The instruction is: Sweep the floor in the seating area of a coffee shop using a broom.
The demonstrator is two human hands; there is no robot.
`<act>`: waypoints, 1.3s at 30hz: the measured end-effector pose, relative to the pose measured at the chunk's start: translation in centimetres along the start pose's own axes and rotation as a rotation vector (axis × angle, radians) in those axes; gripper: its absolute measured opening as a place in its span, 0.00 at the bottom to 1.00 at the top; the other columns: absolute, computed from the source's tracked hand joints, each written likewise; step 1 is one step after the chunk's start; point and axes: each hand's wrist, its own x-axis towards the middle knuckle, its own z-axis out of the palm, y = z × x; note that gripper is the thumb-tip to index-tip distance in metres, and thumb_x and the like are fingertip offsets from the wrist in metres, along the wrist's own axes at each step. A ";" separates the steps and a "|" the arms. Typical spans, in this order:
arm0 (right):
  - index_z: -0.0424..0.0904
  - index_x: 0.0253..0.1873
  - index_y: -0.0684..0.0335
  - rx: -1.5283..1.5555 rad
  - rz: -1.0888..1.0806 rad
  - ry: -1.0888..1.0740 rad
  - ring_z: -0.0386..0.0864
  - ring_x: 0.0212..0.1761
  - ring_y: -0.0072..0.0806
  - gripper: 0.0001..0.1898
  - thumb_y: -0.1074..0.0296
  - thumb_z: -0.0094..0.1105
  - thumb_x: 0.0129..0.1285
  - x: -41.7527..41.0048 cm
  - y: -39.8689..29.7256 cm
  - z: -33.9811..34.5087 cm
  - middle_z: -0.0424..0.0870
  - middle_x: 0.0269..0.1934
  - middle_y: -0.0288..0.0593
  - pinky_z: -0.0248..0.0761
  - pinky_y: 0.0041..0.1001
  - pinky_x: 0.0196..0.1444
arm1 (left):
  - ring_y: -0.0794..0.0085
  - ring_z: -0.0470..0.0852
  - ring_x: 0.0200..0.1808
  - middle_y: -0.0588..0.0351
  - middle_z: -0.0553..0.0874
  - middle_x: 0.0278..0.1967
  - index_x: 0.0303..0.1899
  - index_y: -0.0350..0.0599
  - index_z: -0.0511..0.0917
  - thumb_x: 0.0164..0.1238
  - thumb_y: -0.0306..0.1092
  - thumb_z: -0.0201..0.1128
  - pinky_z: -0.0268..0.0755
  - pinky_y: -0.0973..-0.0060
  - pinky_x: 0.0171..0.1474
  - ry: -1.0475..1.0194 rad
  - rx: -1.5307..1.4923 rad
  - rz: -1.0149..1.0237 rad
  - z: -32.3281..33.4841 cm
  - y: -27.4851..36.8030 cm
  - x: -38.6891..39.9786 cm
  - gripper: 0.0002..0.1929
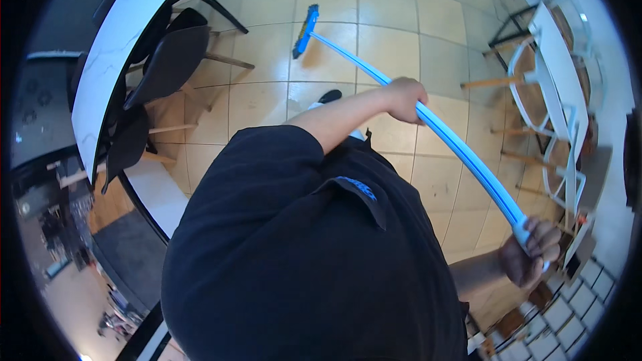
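A blue pole runs from the broom head at the top centre to the lower right. My left hand [405, 100] is closed around the middle of the broom handle [466, 155]. Near the handle's upper end, at the lower right, my right hand [530, 253] grips it. The broom head [306, 31] is blue with dark and yellow bristles and lies low over the tiled floor [386, 55]. One dark shoe [330, 96] shows beside my left forearm.
On the left stands a marble-patterned table [120, 60] with dark chairs [173, 62] and splayed wooden legs. White chairs [526, 82] with wooden legs stand by a narrow white table [559, 60] along the right wall. A dark-edged white surface [155, 190] is close at the lower left.
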 end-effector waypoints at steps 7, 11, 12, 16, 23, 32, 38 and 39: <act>0.64 0.22 0.65 0.027 0.263 -0.076 0.70 0.29 0.36 0.06 0.80 0.51 0.45 8.0 20.4 14.9 0.68 0.23 0.44 0.66 0.35 0.37 | 0.56 0.76 0.30 0.50 0.77 0.23 0.18 0.47 0.73 0.42 0.37 0.58 0.67 0.64 0.33 0.141 0.295 -0.358 -13.4 -21.0 -5.6 0.06; 0.64 0.20 0.67 -0.037 0.135 -0.198 0.70 0.23 0.31 0.07 0.86 0.48 0.44 8.4 31.2 21.9 0.70 0.20 0.44 0.68 0.29 0.32 | 0.60 0.76 0.37 0.54 0.78 0.31 0.27 0.50 0.74 0.44 0.34 0.56 0.68 0.64 0.37 0.043 0.439 -0.710 -16.7 -30.3 -7.4 0.05; 0.64 0.20 0.67 -0.048 0.144 -0.184 0.70 0.23 0.31 0.07 0.86 0.48 0.44 9.0 32.0 22.8 0.70 0.20 0.44 0.68 0.29 0.32 | 0.60 0.76 0.37 0.54 0.78 0.31 0.27 0.50 0.74 0.44 0.34 0.56 0.68 0.64 0.37 0.025 0.435 -0.700 -17.2 -30.8 -7.0 0.05; 0.61 0.19 0.67 -0.038 0.117 -0.085 0.68 0.19 0.29 0.08 0.87 0.45 0.45 12.2 33.2 23.5 0.68 0.18 0.43 0.67 0.27 0.28 | 0.61 0.74 0.41 0.54 0.77 0.34 0.30 0.50 0.73 0.44 0.33 0.57 0.67 0.64 0.41 0.198 0.319 -0.687 -17.9 -31.7 -2.4 0.07; 0.58 0.18 0.66 -0.323 -0.027 0.063 0.67 0.18 0.29 0.09 0.85 0.44 0.46 8.4 26.8 17.4 0.66 0.16 0.44 0.67 0.29 0.25 | 0.57 0.72 0.38 0.50 0.75 0.32 0.26 0.47 0.71 0.43 0.32 0.59 0.66 0.68 0.40 0.202 0.148 -0.195 -7.9 -28.6 8.3 0.07; 0.58 0.17 0.66 -0.715 -0.022 0.370 0.64 0.18 0.29 0.10 0.80 0.45 0.48 -4.4 9.8 8.6 0.64 0.16 0.44 0.66 0.32 0.28 | 0.60 0.70 0.42 0.53 0.75 0.33 0.27 0.48 0.72 0.45 0.34 0.57 0.65 0.68 0.44 -0.104 -0.052 0.060 13.9 -7.4 9.6 0.06; 0.57 0.17 0.65 -0.866 -0.016 0.539 0.62 0.18 0.27 0.10 0.80 0.44 0.48 -12.2 -1.1 6.9 0.63 0.16 0.43 0.62 0.29 0.26 | 0.64 0.68 0.47 0.56 0.75 0.36 0.29 0.50 0.73 0.46 0.34 0.57 0.66 0.70 0.46 -0.343 -0.151 0.181 24.4 6.1 3.7 0.06; 0.57 0.17 0.65 -0.879 -0.020 0.566 0.62 0.18 0.27 0.10 0.80 0.44 0.48 -13.1 -2.4 7.1 0.63 0.16 0.43 0.62 0.29 0.26 | 0.64 0.68 0.47 0.56 0.75 0.36 0.29 0.50 0.73 0.46 0.34 0.57 0.66 0.70 0.46 -0.367 -0.143 0.198 25.5 7.5 2.5 0.06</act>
